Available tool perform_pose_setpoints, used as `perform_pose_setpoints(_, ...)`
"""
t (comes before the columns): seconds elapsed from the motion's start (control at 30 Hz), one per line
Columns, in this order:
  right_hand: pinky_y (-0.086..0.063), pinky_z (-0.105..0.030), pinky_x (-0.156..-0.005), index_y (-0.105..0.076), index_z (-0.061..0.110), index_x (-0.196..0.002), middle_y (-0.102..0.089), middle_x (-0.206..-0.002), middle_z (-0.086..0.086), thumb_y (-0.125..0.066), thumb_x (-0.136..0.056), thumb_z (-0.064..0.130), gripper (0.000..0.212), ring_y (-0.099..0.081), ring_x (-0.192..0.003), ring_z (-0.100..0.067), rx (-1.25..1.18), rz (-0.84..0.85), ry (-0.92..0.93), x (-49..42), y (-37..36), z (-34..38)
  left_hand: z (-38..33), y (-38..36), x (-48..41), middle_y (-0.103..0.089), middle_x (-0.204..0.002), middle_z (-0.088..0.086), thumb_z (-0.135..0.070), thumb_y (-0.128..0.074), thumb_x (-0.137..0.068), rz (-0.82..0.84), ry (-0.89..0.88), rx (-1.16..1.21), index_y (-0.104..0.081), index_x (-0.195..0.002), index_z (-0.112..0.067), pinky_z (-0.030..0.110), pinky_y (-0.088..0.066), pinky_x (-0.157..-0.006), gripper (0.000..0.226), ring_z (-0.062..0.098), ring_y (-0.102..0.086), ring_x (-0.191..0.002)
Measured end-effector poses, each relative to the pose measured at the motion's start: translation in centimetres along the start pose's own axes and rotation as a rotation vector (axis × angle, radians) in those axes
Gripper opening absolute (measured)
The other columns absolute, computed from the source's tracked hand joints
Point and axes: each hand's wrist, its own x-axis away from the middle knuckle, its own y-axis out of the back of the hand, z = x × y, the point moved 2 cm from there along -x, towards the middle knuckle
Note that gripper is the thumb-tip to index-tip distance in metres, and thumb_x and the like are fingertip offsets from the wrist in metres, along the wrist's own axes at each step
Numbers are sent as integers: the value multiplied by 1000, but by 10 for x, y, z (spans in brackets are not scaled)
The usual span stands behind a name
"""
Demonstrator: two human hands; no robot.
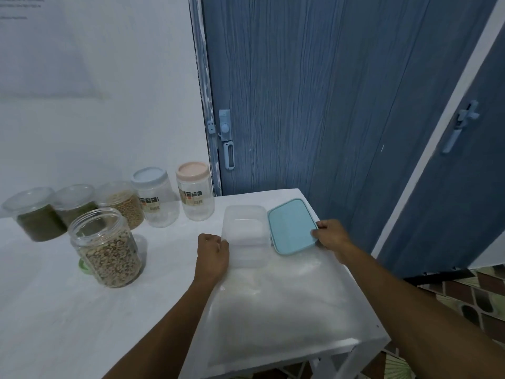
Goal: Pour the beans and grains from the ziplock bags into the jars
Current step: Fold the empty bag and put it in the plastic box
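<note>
The left hand (213,253) curls its fingers against the left wall of a clear rectangular container (246,233), which is open on top. The right hand (332,235) pinches the near right edge of a pale blue lid (291,225) lying just beside the container. A large ziplock bag (273,310) of white grain lies flat on the counter (82,310) between the forearms. To the left stands an open jar (108,250) of speckled beans. Behind it are three part-filled jars and two empty capped ones.

Pale wall (95,119); blue wood-grain doors (314,91); white table (54,310); patterned floor tiles (464,302)
</note>
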Motion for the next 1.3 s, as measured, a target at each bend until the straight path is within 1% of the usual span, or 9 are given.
perform_pose_setpoints(0.17, -50, -34, -74, -73, -2, -101, -73, -91, -18, -61, -89, 10, 21, -67, -90, -33, 251, -97, 149, 7, -1, -12, 13, -11, 14, -39, -114, -1, -16, -45, -101, -67, -92, -106, -58, -104, -1, 25, -30, -95, 19, 15, -36, -109)
perform_pose_setpoints(0.33, -55, -39, -82, -69, 8, -102, -67, -95, -15, -55, -87, 22, 25, -62, -95, -36, 460, -24, 171, 23, -5, -19, 22, -9, 18, -56, -87, 2, -34, -43, -97, -21, -102, -118, -51, -85, -11, 36, -42, -72, 27, 28, -55, -90)
perform_pose_setpoints(0.47, -42, -43, -100, -49, 19, -137, -47, -132, -11, -55, -90, 39, 52, -39, -126, -33, 771, -69, 282, 45, -12, -24, 23, -5, 32, -64, -115, -7, -72, -37, -92, 88, -234, -132, -55, -122, -24, 38, -52, -92, 60, 17, -63, -104)
perform_pose_setpoints(0.57, -35, -40, -101, -42, 26, -143, -43, -142, -4, -43, -95, 54, 55, -38, -129, -28, 817, -25, 468, 66, -25, -26, 36, -5, 41, -48, -147, -6, -88, -35, -78, 169, -289, -385, -31, -148, -29, 47, -35, -114, 91, 17, -48, -132)
perform_pose_setpoints(0.63, -30, -41, -108, -34, 29, -148, -35, -151, -5, -17, -87, 75, 79, -33, -138, -28, 920, 91, 487, 77, -34, -34, 43, -8, 49, -26, -161, -4, -93, -31, -73, 204, -278, -550, -14, -155, -26, 49, -12, -123, 107, 18, -27, -147)
perform_pose_setpoints(0.77, 3, -50, -122, -6, 35, -158, 7, -167, -3, 17, -64, 85, 108, 5, -153, -23, 942, 223, 453, 78, -40, -51, 43, -11, 58, -10, -166, -1, -92, -25, -74, 180, -275, -683, -5, -157, -18, 48, 3, -123, 113, 17, -8, -153)
perform_pose_setpoints(0.93, 14, -52, -119, -5, 35, -158, 8, -167, -1, 4, -77, 80, 93, 8, -153, -20, 972, 180, 497, 83, -37, -45, 42, -7, 61, 3, -167, 1, -93, -12, -70, 225, -230, -720, 4, -158, -15, 45, 4, -124, 118, 17, 1, -153)
perform_pose_setpoints(1.07, 12, -49, -121, -2, 37, -158, 11, -166, 5, 6, -67, 85, 103, 13, -152, -14, 882, 259, 506, 104, -45, -41, 41, -5, 74, 8, -166, 1, -93, 4, -61, 270, -212, -747, 5, -158, -16, 45, 6, -123, 124, 17, 6, -153)
perform_pose_setpoints(1.3, 11, -50, -122, 11, 38, -156, 22, -163, 7, 9, -73, 83, 94, 21, -150, -12, 928, 198, 515, 112, -59, -57, 40, -6, 85, 5, -167, 2, -88, 7, -67, 234, -255, -839, -1, -158, -15, 45, 10, -122, 117, 18, 5, -153)
